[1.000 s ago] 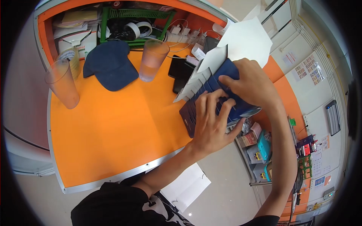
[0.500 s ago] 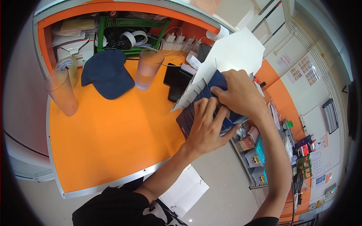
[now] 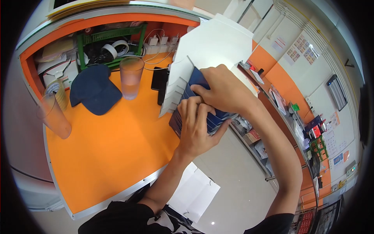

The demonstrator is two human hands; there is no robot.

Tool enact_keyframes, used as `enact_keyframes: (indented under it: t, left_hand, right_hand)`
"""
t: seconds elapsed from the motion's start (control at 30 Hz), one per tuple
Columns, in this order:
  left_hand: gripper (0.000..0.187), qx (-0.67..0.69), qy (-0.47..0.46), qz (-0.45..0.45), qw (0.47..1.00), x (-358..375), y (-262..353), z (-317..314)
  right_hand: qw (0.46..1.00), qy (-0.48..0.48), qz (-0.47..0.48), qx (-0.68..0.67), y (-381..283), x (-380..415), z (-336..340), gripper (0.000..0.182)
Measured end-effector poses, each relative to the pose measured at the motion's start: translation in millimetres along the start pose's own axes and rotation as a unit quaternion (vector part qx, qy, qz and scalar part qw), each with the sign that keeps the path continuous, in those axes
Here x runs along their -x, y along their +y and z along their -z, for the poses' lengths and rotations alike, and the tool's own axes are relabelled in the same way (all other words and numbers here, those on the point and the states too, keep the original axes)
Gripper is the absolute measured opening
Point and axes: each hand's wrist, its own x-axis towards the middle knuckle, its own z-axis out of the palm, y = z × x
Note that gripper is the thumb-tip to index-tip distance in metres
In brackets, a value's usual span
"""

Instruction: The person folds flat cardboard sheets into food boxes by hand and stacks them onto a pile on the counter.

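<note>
A flat cardboard box blank, dark blue on one side and white on the other [image 3: 212,46], stands tilted over the right edge of the orange counter [image 3: 105,148]. My left hand [image 3: 196,128] presses its fingers on the blue slotted flaps near the lower end. My right hand [image 3: 226,91] grips the blue panel from above, fingers curled over a fold. Both hands touch each other on the blank. White tabbed flaps [image 3: 173,91] stick out to the left.
On the counter stand a clear plastic cup [image 3: 130,78], a second cup [image 3: 52,115] at the left edge, a navy cap [image 3: 93,89] and a black phone [image 3: 159,80]. A green basket [image 3: 111,41] with tape rolls sits at the back. White paper [image 3: 194,191] lies below me.
The camera has swung right and down. The box blank has risen more upright, and both hands have closed in together on its blue panels.
</note>
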Motion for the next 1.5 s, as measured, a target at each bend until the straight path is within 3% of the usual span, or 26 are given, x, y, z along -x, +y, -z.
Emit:
enact_keyframes:
  t: [0.07,0.17,0.2,0.23,0.3,0.33,0.4,0.43,0.5,0.57,0.6,0.63,0.7,0.73,0.87,1.1,1.17,1.3,1.5]
  left_hand:
    - [0.052,-0.039,0.014,-0.011,0.999,2,-1,-1]
    - [0.057,-0.013,0.033,0.018,0.999,2,3,-5]
    - [0.071,-0.010,0.022,0.014,1.000,5,-2,-5]
    - [0.071,-0.003,0.012,0.006,1.000,3,-3,-4]
    - [0.089,-0.003,0.053,-0.015,0.998,-4,-3,-2]
    - [0.099,-0.028,0.040,-0.011,0.999,-3,-6,-3]
    - [0.097,-0.033,0.026,-0.014,0.999,-8,-1,-4]
    - [0.095,-0.045,0.023,-0.014,0.999,-12,1,-5]
    - [0.085,-0.047,0.025,-0.029,0.998,-14,1,-8]
    - [0.074,-0.085,0.019,-0.025,0.996,-14,-3,-10]
    - [0.065,-0.049,0.024,-0.025,0.998,-16,-3,-12]
    - [0.065,-0.046,0.017,-0.034,0.998,-15,-4,-15]
    - [0.062,-0.027,0.028,-0.050,0.998,-14,-5,-18]
    - [0.052,-0.042,0.037,-0.065,0.996,-14,0,-20]
    - [0.048,-0.065,0.034,-0.057,0.996,-13,-1,-21]
    - [0.051,-0.093,0.018,-0.037,0.995,-14,-5,-23]
    - [0.066,-0.092,0.022,-0.030,0.995,-17,-7,-21]
    - [0.072,-0.155,0.020,-0.046,0.987,-22,-11,-12]
    - [0.081,-0.145,-0.004,0.035,0.989,-24,-7,-7]
  right_hand:
    - [0.997,-0.069,-0.005,-0.024,3,0,6,0.051]
    - [0.985,-0.134,0.018,-0.111,13,2,18,0.060]
    - [0.978,-0.142,0.044,-0.148,22,1,17,0.066]
    - [0.979,-0.131,0.035,-0.153,30,4,23,0.066]
    - [0.944,-0.087,-0.068,-0.311,43,15,42,0.064]
    - [0.956,-0.030,-0.074,-0.282,60,18,49,0.064]
    - [0.971,0.084,-0.080,-0.207,104,21,51,0.065]
    - [0.969,0.092,-0.086,-0.211,121,19,42,0.065]
    - [0.985,0.102,-0.139,-0.031,152,18,17,0.056]
    - [0.986,0.090,-0.125,-0.063,168,19,-12,0.055]
    - [0.972,0.003,-0.159,-0.172,170,15,-14,0.058]
    - [0.970,0.013,-0.164,-0.177,169,17,-23,0.058]
    - [0.961,0.132,-0.173,-0.169,152,23,-33,0.057]
    - [0.967,0.068,-0.164,-0.185,149,24,-20,0.055]
    - [0.967,0.040,-0.164,-0.191,155,13,-22,0.060]
    - [0.976,0.022,-0.154,-0.155,172,-12,-38,0.057]
    - [0.979,0.016,-0.140,-0.145,173,-15,-36,0.059]
    - [0.977,0.042,-0.114,-0.174,171,-14,-36,0.059]
    - [0.973,0.067,-0.109,-0.192,159,4,-26,0.058]
